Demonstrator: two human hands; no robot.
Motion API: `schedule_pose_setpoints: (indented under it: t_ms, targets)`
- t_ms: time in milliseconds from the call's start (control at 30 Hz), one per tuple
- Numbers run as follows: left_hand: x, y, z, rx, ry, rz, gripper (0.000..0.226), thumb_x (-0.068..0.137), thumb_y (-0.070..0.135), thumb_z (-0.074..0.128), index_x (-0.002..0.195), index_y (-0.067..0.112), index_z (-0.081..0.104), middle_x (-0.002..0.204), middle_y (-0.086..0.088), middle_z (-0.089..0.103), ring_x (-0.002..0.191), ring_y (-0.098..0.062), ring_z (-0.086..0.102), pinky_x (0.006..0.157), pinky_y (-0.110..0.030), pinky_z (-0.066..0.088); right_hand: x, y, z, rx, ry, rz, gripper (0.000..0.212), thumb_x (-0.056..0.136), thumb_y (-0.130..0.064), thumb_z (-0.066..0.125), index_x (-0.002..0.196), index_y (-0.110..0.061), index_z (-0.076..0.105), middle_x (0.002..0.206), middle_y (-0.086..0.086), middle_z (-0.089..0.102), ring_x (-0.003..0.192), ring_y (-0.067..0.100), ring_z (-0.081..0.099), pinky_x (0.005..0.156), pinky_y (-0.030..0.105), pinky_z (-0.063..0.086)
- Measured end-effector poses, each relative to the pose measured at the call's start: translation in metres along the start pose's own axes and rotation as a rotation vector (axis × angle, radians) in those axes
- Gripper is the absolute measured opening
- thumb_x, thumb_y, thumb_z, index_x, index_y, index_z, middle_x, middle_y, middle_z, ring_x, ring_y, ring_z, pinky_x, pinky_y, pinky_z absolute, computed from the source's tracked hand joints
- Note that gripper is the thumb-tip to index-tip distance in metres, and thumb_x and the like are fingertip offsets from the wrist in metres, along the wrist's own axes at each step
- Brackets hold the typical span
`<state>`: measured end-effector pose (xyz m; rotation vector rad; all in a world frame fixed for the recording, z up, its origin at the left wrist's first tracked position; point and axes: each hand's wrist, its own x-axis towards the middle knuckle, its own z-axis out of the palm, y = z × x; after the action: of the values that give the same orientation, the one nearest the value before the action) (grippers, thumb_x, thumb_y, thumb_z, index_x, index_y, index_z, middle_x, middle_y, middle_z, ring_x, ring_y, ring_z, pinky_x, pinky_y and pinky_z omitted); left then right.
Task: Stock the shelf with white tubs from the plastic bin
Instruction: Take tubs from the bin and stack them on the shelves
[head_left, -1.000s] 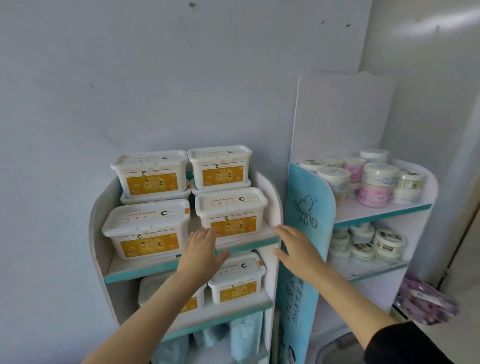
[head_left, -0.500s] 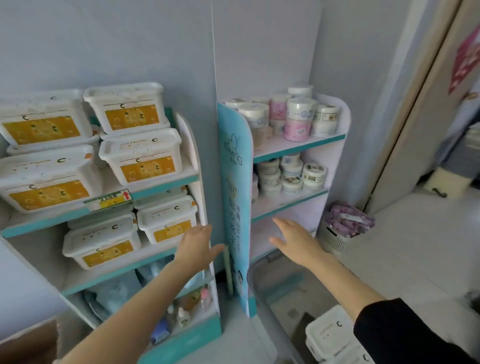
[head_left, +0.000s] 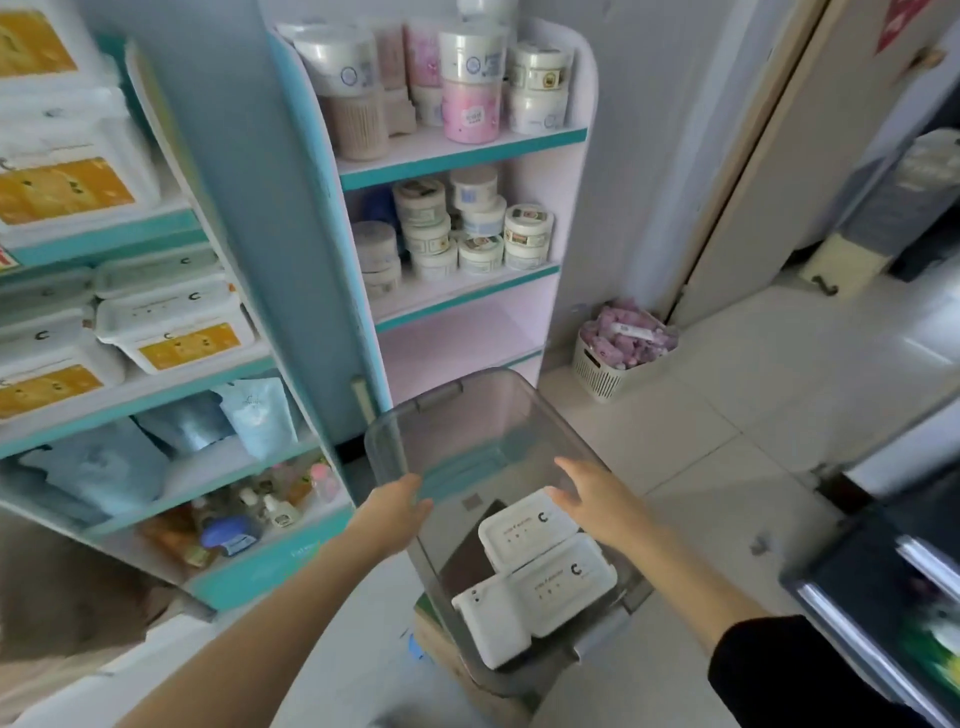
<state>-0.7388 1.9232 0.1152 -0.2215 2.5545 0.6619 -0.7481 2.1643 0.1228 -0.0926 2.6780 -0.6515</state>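
View has swung down and to the right since half a second ago. The plastic bin (head_left: 451, 385), then only a sliver at the bottom edge, now fills mid-frame, and both hands have dropped from shelf height to the bin's mouth. Left hand (head_left: 399, 505) holds nothing, fingers loosely extended, at the bin's left rim; cannot tell if it touches the rim. Right hand (head_left: 589, 500) holds nothing, fingers straight and slightly spread, palm down over the bin's opening, above the tubs and apart from them. Black sleeve (head_left: 779, 670) on the right arm, left forearm bare. Bin is clear grey plastic, open at the top, sitting low just in front of the two shelf units. Three white tubs (head_left: 563, 577) lie in its bottom, lids showing, packed against each other toward the near right side, with a dark patch to their left. Shelf (head_left: 156, 387) at left is white with teal edges. It has stocked tubs (head_left: 171, 330) with yellow labels on its upper levels, blue pouches (head_left: 249, 415) on the level below and small bottles (head_left: 234, 525) on the lowest. Second shelf unit (head_left: 462, 151) just right of it carries round jars (head_left: 470, 111) on two levels. White basket (head_left: 605, 376) of pink packets (head_left: 628, 335) stands on the floor (head_left: 727, 415) by the wall, right of that unit. Frame edges are blurred, and the labels are not readable.
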Motion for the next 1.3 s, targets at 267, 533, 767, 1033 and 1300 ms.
schedule_pose_setpoints:
  t_ms: [267,533,767,1033,1300]
  targets:
    - [0.025,0.012,0.05,0.039,-0.092,-0.027,0.046,0.097,0.028,0.04,0.14,0.012,0.035,0.144,-0.012,0.044,0.131,-0.029,0.043,0.109,-0.034,0.033,-0.001,0.033,0.025,0.012,-0.079,0.05,0.041,0.095,-0.025,0.042,0.133,-0.008,0.04,0.133,0.011,0.05,0.119,0.025,0.048,0.097,0.035,0.04]
    - [0.075,0.012,0.103,0.026,-0.24,-0.04,0.043,0.097,0.028,0.042,0.136,0.011,0.039,0.14,-0.011,0.048,0.126,-0.026,0.048,0.106,-0.034,0.038,0.035,0.061,0.068,0.059,-0.151,0.175,0.047,0.096,-0.028,0.041,0.14,-0.013,0.032,0.138,0.007,0.046,0.125,0.021,0.044,0.101,0.033,0.039]
    - [0.134,0.006,0.137,0.077,-0.307,0.003,0.038,0.096,0.024,0.041,0.131,0.01,0.045,0.134,-0.011,0.053,0.121,-0.026,0.051,0.1,-0.033,0.04,0.069,0.09,0.13,0.098,-0.187,0.432,0.041,0.096,-0.028,0.038,0.13,-0.005,0.04,0.126,0.012,0.053,0.117,0.024,0.051,0.094,0.031,0.041]
    - [0.187,0.012,0.18,0.158,-0.328,0.09,0.044,0.094,0.019,0.046,0.135,0.007,0.036,0.14,-0.012,0.043,0.126,-0.028,0.044,0.102,-0.037,0.04,0.093,0.098,0.192,0.244,-0.174,0.786,0.057,0.095,-0.03,0.037,0.14,0.0,0.02,0.144,0.028,0.021,0.128,0.038,0.036,0.106,0.043,0.035]
    - [0.221,0.015,0.208,0.25,-0.344,0.175,0.054,0.093,0.019,0.049,0.14,0.007,0.025,0.143,-0.01,0.036,0.131,-0.026,0.035,0.107,-0.04,0.036,0.097,0.1,0.221,0.337,-0.06,0.938,0.062,0.096,-0.027,0.035,0.145,-0.006,0.004,0.152,0.025,-0.003,0.139,0.042,0.011,0.114,0.045,0.024]
